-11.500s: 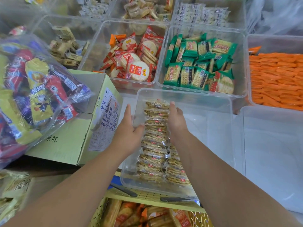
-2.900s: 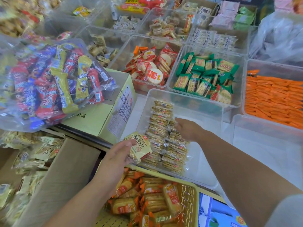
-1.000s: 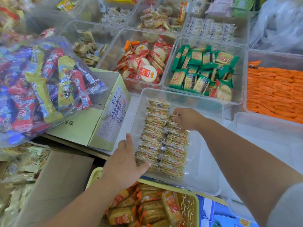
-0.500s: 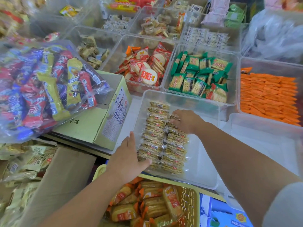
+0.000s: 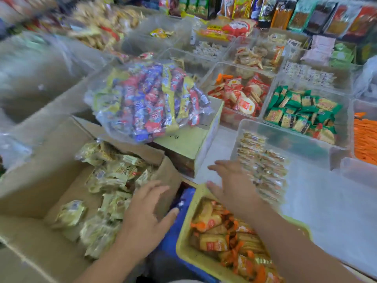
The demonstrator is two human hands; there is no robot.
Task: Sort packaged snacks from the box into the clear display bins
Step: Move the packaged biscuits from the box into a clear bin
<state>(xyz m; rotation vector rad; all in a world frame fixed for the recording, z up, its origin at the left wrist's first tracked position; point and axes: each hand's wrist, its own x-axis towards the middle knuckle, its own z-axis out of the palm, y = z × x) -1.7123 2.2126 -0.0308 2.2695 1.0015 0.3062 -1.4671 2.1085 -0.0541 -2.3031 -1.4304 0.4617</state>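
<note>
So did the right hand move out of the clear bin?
Yes. The right hand has come out of the clear bin, going left past its left wall, toward the cardboard box.

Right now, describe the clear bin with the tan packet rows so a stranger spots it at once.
Start at the yellow basket of orange-trimmed packets near the bottom; the clear bin sits just beyond it, in front of the green packets. What sets it apart: two neat rows of tan packets along its left side, the rest bare.
</note>
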